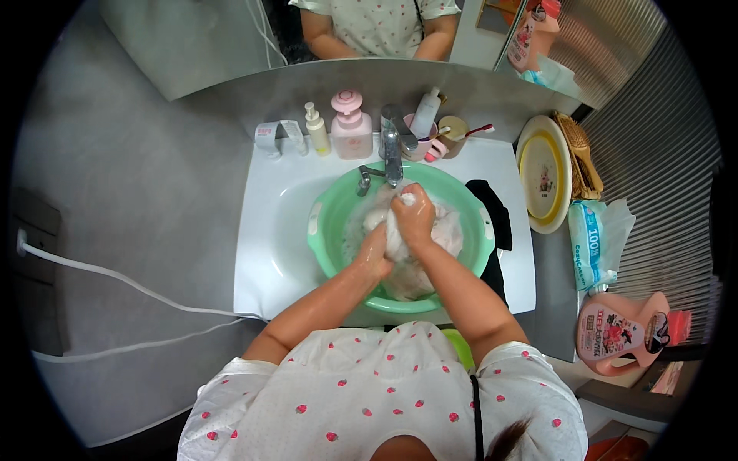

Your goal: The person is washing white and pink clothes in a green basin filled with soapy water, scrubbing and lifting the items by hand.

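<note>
A round green basin (323,244) sits in the white sink, holding soapy water and wet white cloth (411,278). Above the water, my right hand (415,213) is closed around a bunched part of the cloth, some of which pokes out at the top of the fist. Lower and to the left, my left hand (374,250) grips the same cloth, its fingers partly hidden. The strip of cloth stretches between both hands, and the rest lies in the basin. Just beyond my right hand stands the metal faucet (393,154), its spout over the basin's far rim.
Along the sink's back edge stand a pink pump bottle (353,131), a small pale pump bottle (317,131) and cups with toothbrushes. Black cloth (493,211) lies at the basin's right. Further right are a yellow-rimmed folding basin (525,173), a wipes pack (588,246) and a pink detergent jug (611,338).
</note>
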Tool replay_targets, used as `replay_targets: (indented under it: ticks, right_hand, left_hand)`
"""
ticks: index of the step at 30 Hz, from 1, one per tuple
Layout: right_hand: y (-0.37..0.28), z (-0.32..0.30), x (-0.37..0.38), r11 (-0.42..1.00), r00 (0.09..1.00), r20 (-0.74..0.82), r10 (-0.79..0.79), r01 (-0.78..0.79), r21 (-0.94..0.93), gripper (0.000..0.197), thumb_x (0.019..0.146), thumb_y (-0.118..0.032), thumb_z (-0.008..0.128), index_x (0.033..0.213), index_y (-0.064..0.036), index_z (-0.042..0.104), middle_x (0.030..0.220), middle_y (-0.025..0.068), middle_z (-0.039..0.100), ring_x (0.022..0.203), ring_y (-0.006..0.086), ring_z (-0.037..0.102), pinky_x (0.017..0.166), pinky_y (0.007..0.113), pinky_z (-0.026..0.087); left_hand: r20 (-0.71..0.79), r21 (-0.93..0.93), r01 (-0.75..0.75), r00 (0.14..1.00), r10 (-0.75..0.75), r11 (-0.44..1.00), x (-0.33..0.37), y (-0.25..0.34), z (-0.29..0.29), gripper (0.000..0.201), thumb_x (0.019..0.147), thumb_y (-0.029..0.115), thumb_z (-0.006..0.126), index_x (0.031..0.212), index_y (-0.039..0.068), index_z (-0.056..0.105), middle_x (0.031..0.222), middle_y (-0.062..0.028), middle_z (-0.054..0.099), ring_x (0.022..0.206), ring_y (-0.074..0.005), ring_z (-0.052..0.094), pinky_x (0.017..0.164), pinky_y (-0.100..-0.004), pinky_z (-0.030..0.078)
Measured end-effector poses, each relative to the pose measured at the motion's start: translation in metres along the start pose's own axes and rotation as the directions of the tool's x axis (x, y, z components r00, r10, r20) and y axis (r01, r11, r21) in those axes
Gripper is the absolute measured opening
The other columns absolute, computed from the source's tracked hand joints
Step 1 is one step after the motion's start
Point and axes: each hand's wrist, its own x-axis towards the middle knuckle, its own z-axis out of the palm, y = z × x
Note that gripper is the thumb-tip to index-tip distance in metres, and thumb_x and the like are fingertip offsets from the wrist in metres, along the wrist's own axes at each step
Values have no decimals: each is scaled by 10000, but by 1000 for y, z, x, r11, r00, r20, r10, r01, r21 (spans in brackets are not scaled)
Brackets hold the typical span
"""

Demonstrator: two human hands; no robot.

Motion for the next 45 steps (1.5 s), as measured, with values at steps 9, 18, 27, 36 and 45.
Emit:
replay_targets:
  ticks: [9,18,27,36,45]
  right_hand:
    - [-13,22,-20,971,979,-174,-105,139,193,147,663,-91,542,794,-68,480,736,156,549,671,297,534,612,347,409]
    - [-25,27,-49,914,985,-170,-13,81,398,102,716,-89,496,799,-54,447,665,106,512,652,231,513,628,323,395]
    - [11,5,21,959,967,-215,139,-77,271,92,715,-82,505,779,-45,449,661,115,509,626,251,497,597,333,392]
    - [-6,1,-7,985,1000,-11,23,-21,169,140,701,-157,556,775,-53,497,691,160,549,669,320,535,596,352,412]
    - [0,-37,9,903,660,695,285,-429,37,390,715,-156,574,1067,-89,420,904,123,520,753,216,523,674,314,408]
  left_hand:
    - [-147,114,-63,986,79,992,-28,26,22,240,803,221,390,951,72,507,872,-46,553,777,-157,542,693,-299,440]
    - [213,-71,-70,973,83,995,8,33,-29,248,797,210,386,984,74,478,917,-57,544,825,-162,538,720,-293,439]
    - [-11,51,-129,992,129,990,-8,21,11,260,812,252,392,1013,105,464,951,-41,529,839,-146,528,726,-302,436]
    - [4,23,42,999,-42,999,-12,7,-6,365,799,250,430,1123,93,372,1008,-66,497,861,-186,516,748,-315,422]
    - [260,955,-288,929,263,73,-29,26,-2,484,707,141,524,1146,75,334,1014,-91,402,929,-192,424,770,-303,364]
